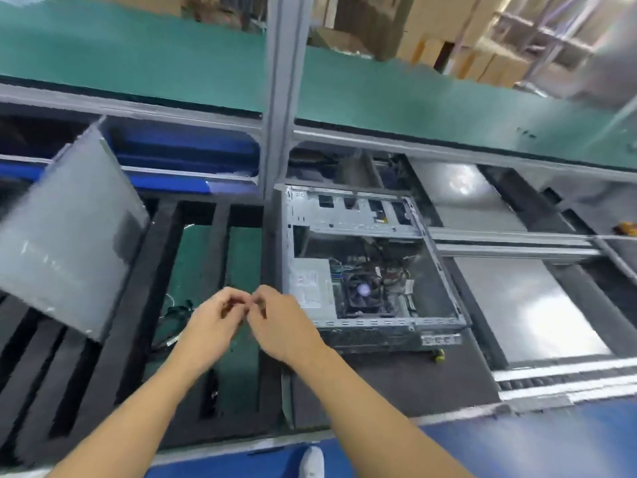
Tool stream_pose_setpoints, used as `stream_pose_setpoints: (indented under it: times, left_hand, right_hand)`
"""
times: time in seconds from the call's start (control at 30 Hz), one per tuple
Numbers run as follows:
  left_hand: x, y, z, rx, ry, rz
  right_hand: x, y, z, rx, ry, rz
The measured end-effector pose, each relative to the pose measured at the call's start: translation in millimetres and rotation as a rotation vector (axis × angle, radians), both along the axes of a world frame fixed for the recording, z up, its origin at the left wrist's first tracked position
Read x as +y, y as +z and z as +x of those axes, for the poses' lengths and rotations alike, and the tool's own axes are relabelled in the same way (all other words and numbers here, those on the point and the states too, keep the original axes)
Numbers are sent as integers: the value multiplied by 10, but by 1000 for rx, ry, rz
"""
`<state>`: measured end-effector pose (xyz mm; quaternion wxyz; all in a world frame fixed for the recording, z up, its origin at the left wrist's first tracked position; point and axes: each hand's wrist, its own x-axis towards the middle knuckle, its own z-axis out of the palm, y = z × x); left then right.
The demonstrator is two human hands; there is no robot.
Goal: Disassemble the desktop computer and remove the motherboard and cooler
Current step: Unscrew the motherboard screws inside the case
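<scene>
Chassis of a grey sheet-metal desktop computer (348, 215) is lying on its side on the dark worktop (372, 391), right of centre, with its open side facing up. Inside it, a black square cooler fan (363, 291) is sitting near the front edge, a silver box-shaped power supply (312, 284) is lying just to its left, and a tangle of thin wires (396, 270) is crossing the space around them. A small yellow-green object (439, 355) is resting on the worktop just in front of the chassis; it is too blurred to identify.

Both hands are hovering just left of the chassis's front corner, not touching it. The left hand (210, 322) and right hand (279, 322) are meeting at their curled fingertips. Whether they are pinching something small between them is impossible to tell.

Below the hands, a black foam tray with long slots (103, 357) is exposing a green mat (193, 263), where dark cables (175, 312) are lying. A flat grey metal panel (65, 236) is tilting over the tray's left part. Shiny metal plates (517, 305) are reflecting light to the right of the chassis. Behind, an aluminium post (279, 98) is dividing a green upper shelf (138, 56), with cardboard boxes (431, 29) standing beyond. A white shoe (312, 460) is showing on the blue floor (517, 443).
</scene>
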<state>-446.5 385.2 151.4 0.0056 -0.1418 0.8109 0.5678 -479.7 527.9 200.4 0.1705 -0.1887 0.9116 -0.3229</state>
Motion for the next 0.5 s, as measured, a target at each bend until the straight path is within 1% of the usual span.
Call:
stream_pose_setpoints:
  times: [0.07, 0.17, 0.37, 0.5]
  left_hand:
    - [317, 152, -219, 92, -36, 9]
    - [787, 342, -525, 181, -79, 3]
    - [1660, 400, -974, 164, -253, -92]
    - [2207, 351, -1176, 207, -412, -237]
  right_hand:
    - [220, 161, -117, 78, -71, -61]
    - [612, 354, -342, 67, -174, -157]
    - [1668, 343, -783, 61, -346, -151]
    - [2423, 189, -1026, 213, -521, -129]
